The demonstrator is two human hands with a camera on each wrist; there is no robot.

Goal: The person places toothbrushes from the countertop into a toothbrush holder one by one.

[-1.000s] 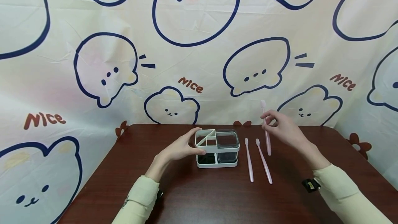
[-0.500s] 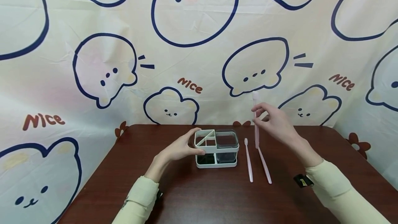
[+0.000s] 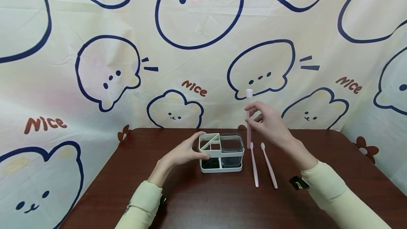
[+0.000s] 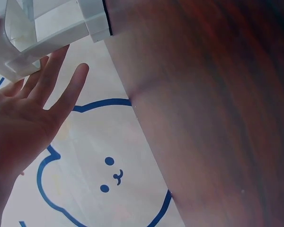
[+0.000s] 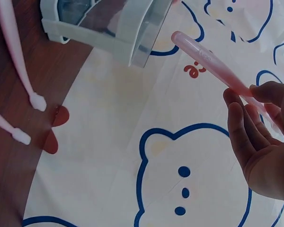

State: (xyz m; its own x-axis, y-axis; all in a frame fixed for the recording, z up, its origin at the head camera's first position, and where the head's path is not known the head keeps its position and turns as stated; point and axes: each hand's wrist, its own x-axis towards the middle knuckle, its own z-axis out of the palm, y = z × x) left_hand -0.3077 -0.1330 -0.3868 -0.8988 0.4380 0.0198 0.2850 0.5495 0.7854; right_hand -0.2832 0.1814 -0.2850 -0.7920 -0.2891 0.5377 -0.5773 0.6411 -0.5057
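Note:
A pink toothbrush (image 3: pixel 249 130) hangs upright, bristles up, pinched between the thumb and fingers of my right hand (image 3: pixel 268 119). Its handle end is at the right side of a white toothbrush holder (image 3: pixel 221 154), above the table. The holder has a divided upper tray and a clear cup (image 3: pixel 231 142) on its right. My left hand (image 3: pixel 186 150) grips the holder's left side, thumb at the front and fingers behind. In the right wrist view the pink handle (image 5: pixel 206 57) points toward the holder's clear cup side.
Two more pink toothbrushes lie on the dark brown table (image 3: pixel 203 200), one near the holder (image 3: pixel 254 167) and one farther right (image 3: pixel 270 169). Behind the table hangs a cream cloth (image 3: pixel 178 66) printed with bears.
My right hand has carried the pink toothbrush up and to the left, from beyond the two lying toothbrushes to the holder's right side. My left hand has stayed on the holder.

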